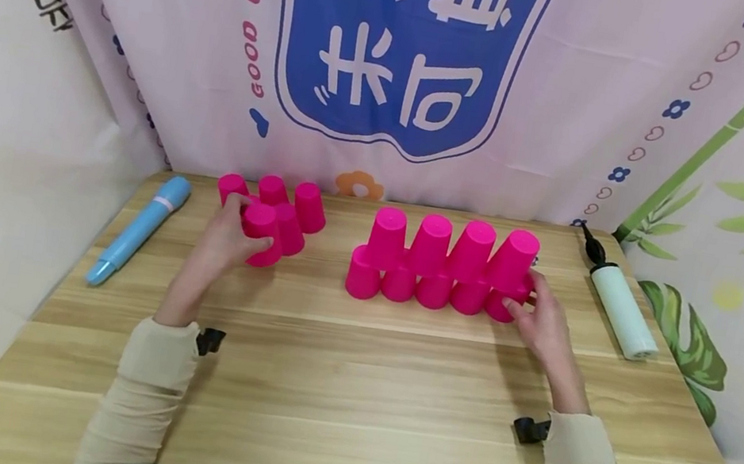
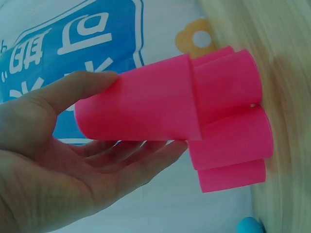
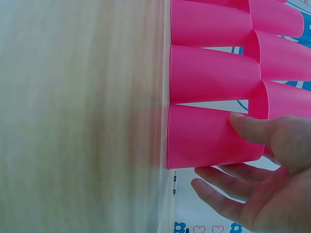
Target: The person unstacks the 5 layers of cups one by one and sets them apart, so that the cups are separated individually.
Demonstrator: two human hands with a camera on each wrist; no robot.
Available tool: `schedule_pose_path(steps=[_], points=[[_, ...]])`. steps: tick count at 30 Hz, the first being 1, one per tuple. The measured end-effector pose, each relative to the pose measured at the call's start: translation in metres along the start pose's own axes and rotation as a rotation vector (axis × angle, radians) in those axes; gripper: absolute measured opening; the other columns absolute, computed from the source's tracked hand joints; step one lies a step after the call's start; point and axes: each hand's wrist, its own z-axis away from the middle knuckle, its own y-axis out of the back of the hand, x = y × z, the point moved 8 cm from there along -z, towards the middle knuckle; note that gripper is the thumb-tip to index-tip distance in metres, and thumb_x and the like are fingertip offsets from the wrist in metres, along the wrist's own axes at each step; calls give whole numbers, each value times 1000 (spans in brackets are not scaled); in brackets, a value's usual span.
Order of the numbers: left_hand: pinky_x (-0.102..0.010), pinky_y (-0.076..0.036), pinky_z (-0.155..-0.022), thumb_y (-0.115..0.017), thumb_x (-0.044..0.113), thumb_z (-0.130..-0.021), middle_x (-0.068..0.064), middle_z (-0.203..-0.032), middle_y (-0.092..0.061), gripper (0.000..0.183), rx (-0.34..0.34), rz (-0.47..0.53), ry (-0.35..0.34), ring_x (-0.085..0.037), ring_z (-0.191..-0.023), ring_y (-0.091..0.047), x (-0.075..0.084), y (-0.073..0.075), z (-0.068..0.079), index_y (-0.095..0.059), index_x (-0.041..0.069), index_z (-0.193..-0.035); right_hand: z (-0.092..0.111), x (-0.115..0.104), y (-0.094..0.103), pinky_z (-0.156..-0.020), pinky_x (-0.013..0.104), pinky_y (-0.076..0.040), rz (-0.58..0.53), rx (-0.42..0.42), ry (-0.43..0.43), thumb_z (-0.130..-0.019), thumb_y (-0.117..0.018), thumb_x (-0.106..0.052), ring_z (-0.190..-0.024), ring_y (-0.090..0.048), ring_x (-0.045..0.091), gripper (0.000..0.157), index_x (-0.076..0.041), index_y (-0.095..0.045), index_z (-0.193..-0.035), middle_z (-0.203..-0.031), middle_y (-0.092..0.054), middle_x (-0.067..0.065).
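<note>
Nine pink plastic cups (image 1: 434,260) stand tiered at one o'clock, right hand (image 1: 542,319) gripping one; left hand (image 1: 223,243) holds a loose eleven-o'clock cup (image 1: 261,225).

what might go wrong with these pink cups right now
The right hand touches the bottom row's end cup; a nudge could shift it and drop the upper cup resting partly on it. The left hand holds a pink cup close to the loose cups, so it might knock one over.
</note>
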Motion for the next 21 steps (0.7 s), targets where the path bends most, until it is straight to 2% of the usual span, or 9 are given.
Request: schedule_pose_path(steps=[3,6,14,21], points=[[-56,-40,-101,-70,8,-84,-31,-129,-42,72,-58,-36,15,-45,-121,-41,-5,-6,-3,-24,-9,-136,0,0,0,-96,57,-43,-4,5,5,-90,-63,0,-114,-50,44,58,4,-35,-140,-130,-49,30],[-55,-40,-101,-70,6,-84,-30,-127,-43,69,-80,-51,28,-44,-120,-42,-10,-11,-5,-25,-9,-134,0,0,0,-95,57,-44,-1,8,4,-90,-64,-1,-114,-50,44,58,4,-35,-141,-130,-49,30],[-54,-41,-99,-69,3,-83,-32,-120,-44,64,-70,-93,27,-45,-115,-43,-23,-14,-10,-26,-11,-128,-1,0,0,-97,57,-43,9,2,-9,-91,-63,-1,-115,-50,44,58,4,-34,-141,-131,-49,29],[-53,-43,-96,-69,5,-83,-31,-118,-45,63,-92,-122,42,-44,-112,-45,-33,-21,-14,-27,-11,-127,0,1,0,-97,57,-43,-5,4,-7,-90,-63,-1,-114,-50,43,59,4,-35,-141,-130,-49,30]])
